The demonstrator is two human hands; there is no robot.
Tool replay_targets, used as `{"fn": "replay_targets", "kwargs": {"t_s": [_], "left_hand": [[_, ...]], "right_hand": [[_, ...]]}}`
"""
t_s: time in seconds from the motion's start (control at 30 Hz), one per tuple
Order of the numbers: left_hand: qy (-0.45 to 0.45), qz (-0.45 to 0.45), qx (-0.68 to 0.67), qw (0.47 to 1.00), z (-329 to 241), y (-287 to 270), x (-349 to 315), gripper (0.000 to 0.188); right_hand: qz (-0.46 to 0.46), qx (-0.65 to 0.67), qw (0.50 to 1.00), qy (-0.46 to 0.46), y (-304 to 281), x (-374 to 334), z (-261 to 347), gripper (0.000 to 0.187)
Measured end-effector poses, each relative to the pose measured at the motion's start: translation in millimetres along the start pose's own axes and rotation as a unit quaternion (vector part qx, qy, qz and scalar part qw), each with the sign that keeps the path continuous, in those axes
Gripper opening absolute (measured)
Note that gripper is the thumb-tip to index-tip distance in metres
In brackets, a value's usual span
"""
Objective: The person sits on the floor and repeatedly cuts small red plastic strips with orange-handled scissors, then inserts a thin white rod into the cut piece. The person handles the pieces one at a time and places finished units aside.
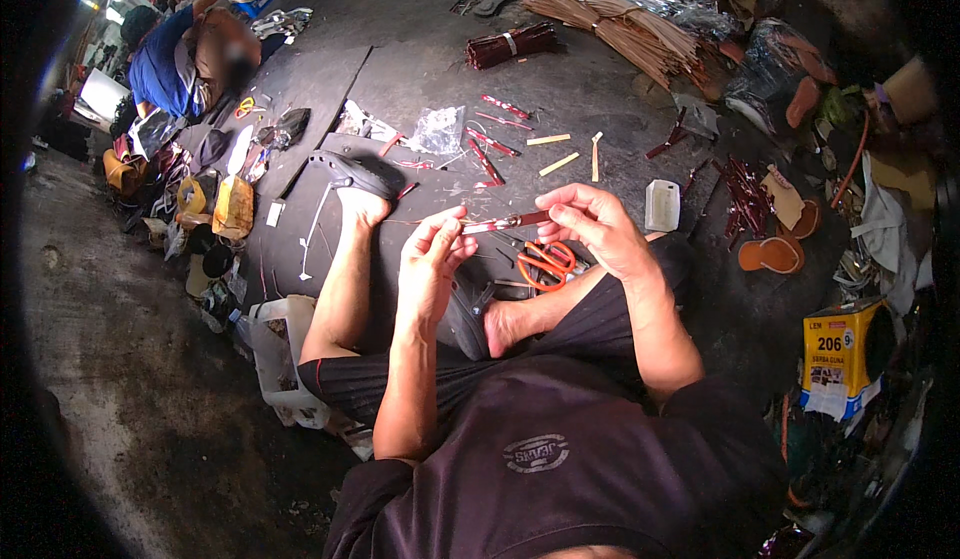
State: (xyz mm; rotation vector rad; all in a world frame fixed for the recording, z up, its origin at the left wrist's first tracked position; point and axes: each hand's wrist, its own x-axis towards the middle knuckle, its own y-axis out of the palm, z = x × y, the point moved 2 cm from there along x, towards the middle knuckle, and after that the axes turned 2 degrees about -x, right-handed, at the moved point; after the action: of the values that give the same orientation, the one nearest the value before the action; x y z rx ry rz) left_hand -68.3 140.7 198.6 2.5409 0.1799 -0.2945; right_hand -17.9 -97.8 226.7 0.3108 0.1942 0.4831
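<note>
A narrow dark red strip (508, 222) with pale shiny patches is stretched level between my two hands, above my crossed legs. My left hand (428, 259) pinches its left end between thumb and fingers. At the other end, the thumb and fingers of my right hand (598, 227) close on it. Orange-handled scissors (545, 265) lie on the floor just below the strip, close to my bare foot (505, 327). Beyond my hands lie several similar red strips (488, 144) and a few short pale yellow strips (558, 164).
A grey clog (345, 171) rests by my other foot. To the right are a small white tray (662, 205), a pile of red strips (742, 197), sandals (770, 255) and a yellow can (838, 354). Bundled sticks (615, 29) lie far off. Another person (185, 59) sits far left.
</note>
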Motion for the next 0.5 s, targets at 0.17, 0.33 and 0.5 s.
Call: {"fn": "replay_targets", "kwargs": {"t_s": [0.17, 0.33, 0.5], "left_hand": [[-0.151, 0.012, -0.336, 0.930, 25, -1, -3, 0.020], [-0.218, 0.014, -0.529, 0.820, 46, 23, -9, 0.021], [-0.185, 0.040, -0.509, 0.840, 57, 19, -3, 0.034]], "right_hand": [[0.052, 0.301, 0.951, 0.053, 1, 5, -41, 0.026], [0.022, 0.413, 0.907, 0.077, 18, 6, -80, 0.025], [-0.007, 0.355, 0.934, 0.047, 6, 2, -89, 0.020]]}}
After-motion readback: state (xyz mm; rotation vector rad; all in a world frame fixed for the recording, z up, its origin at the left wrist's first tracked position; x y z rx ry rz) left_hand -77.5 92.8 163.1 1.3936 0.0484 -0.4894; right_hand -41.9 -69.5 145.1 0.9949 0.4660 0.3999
